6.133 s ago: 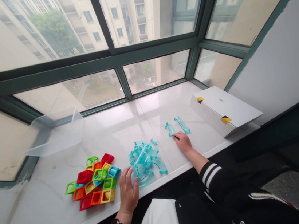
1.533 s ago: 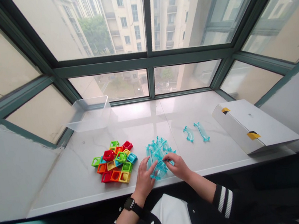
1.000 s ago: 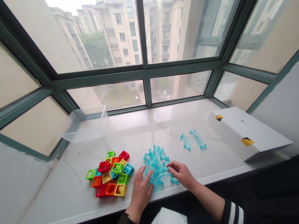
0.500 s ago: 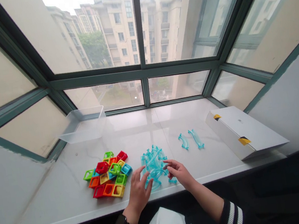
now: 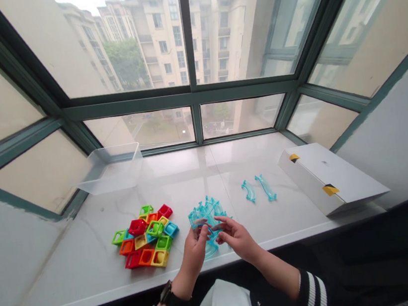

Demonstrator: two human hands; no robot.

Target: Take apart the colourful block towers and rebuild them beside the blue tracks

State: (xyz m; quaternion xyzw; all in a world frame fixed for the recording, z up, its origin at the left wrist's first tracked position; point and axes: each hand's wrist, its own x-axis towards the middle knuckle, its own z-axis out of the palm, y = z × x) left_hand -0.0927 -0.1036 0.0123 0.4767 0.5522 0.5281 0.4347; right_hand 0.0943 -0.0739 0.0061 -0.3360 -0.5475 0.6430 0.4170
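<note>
A pile of clear blue plastic track pieces point(image 5: 209, 206) lies on the white sill in front of me. My left hand point(image 5: 197, 244) is closed at the pile's near left side, thumb and fingers pinched on a clear blue track piece that they largely cover. From the right, my right hand point(image 5: 238, 239) comes in close to it, fingers bent and thumb drawn in at the same blue plastic; its exact grip is partly hidden. Left of the hands sits a heap of red, orange, yellow, green and blue square blocks point(image 5: 140, 241).
Two separate curved blue track pieces point(image 5: 265, 187) lie to the right of the pile. A clear plastic bin point(image 5: 117, 182) stands at the back left. The white box point(image 5: 335, 176) with yellow-black tabs is at the right. Windows enclose the white sill point(image 5: 176, 171).
Both hands were spread over the pile; they have drawn closer together and their fingers have closed on blue track plastic. The view has shifted slightly. The block heap stays put.
</note>
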